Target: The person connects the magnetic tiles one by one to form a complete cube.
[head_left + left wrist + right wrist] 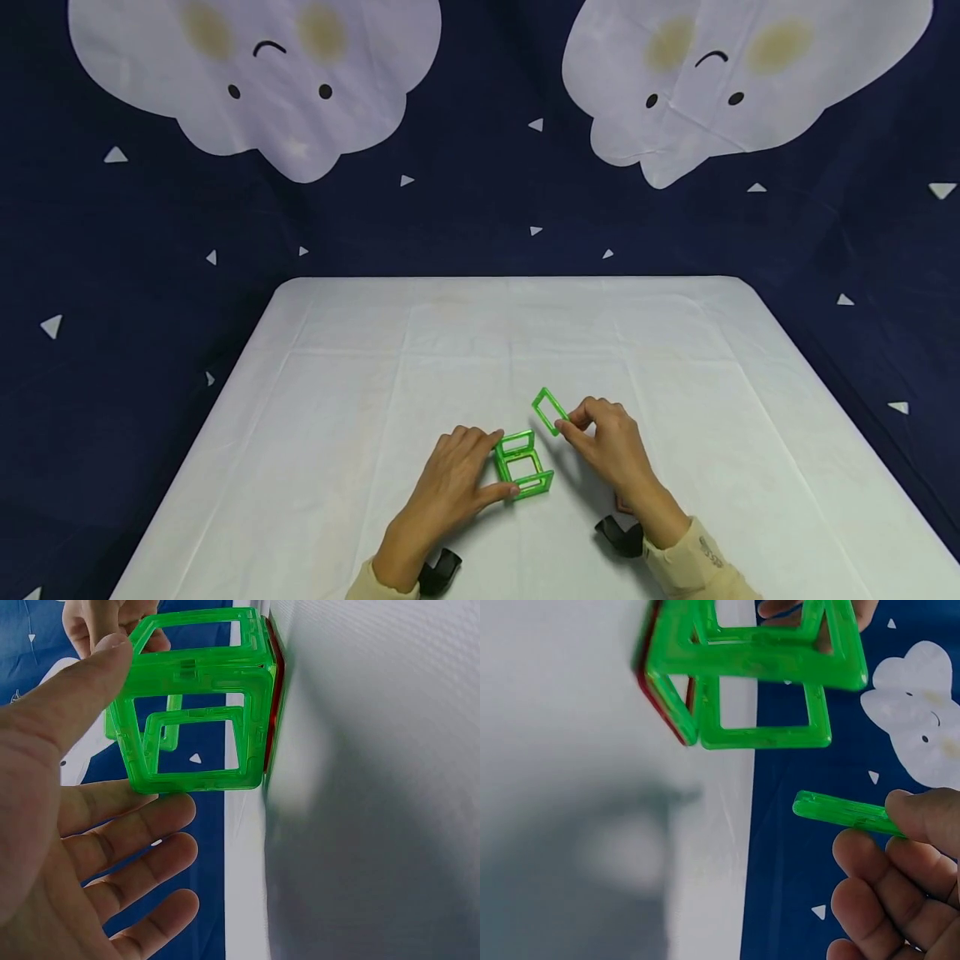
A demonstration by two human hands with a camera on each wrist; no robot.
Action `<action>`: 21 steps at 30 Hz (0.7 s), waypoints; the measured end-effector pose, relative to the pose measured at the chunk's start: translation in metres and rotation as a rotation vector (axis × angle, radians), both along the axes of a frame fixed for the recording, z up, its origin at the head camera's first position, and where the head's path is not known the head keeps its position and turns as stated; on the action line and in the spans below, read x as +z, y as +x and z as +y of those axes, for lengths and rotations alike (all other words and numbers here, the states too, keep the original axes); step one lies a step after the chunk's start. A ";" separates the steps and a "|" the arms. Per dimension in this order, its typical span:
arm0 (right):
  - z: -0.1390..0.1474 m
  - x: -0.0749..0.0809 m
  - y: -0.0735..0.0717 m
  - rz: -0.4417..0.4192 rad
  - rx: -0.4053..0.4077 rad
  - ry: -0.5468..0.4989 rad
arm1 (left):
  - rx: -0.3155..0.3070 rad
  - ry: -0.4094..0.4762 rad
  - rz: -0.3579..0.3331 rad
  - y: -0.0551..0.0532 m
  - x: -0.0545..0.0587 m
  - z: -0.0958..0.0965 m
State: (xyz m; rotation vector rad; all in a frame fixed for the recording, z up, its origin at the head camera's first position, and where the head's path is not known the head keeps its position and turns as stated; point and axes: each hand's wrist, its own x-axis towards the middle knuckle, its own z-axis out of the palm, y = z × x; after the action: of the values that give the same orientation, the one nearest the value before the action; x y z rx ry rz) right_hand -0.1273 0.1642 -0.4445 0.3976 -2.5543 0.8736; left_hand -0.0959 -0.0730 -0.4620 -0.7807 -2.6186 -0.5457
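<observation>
Several green, see-through magnetic tiles with square openings form a small open-topped box point(196, 781) on the white table. Along the bottom of this box runs a red tile point(274, 701), seen edge-on in the left wrist view. My left hand point(448, 473) holds the box from the left side, thumb at its near corner and index finger at the far one; the other fingers are spread. My right hand point(611, 442) pinches a single green square tile point(846, 812) between thumb and fingertips. That tile is raised and tilted, apart from the box, to its upper right in the head view.
A white cloth covers the table point(360, 392). Partly hidden under my right wrist lies a small reddish-brown piece point(622, 505). Black wrist mounts point(439, 573) hang at both wrists. Behind the table is a dark blue curtain point(480, 225) with clouds and white triangles.
</observation>
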 end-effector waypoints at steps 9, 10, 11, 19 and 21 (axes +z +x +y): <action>-0.001 -0.013 0.020 0.027 -0.052 0.021 | -0.001 0.000 0.004 0.000 -0.001 0.000; 0.000 -0.015 0.022 0.009 -0.063 0.016 | 0.000 0.001 0.003 0.000 -0.001 0.000; 0.000 -0.016 0.024 -0.013 -0.078 0.012 | 0.001 0.000 0.004 0.000 -0.001 0.000; 0.002 -0.020 0.038 -0.194 -0.189 -0.050 | 0.001 -0.003 -0.007 0.001 0.000 0.001; 0.002 -0.021 0.040 -0.216 -0.208 -0.062 | 0.003 -0.006 -0.004 0.000 0.000 0.001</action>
State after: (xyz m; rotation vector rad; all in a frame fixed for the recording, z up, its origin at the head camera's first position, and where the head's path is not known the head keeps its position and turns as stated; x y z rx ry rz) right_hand -0.0871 0.1667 -0.4659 0.0166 -2.6931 0.9592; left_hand -0.0954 -0.0722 -0.4618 -0.7788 -2.6262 -0.5392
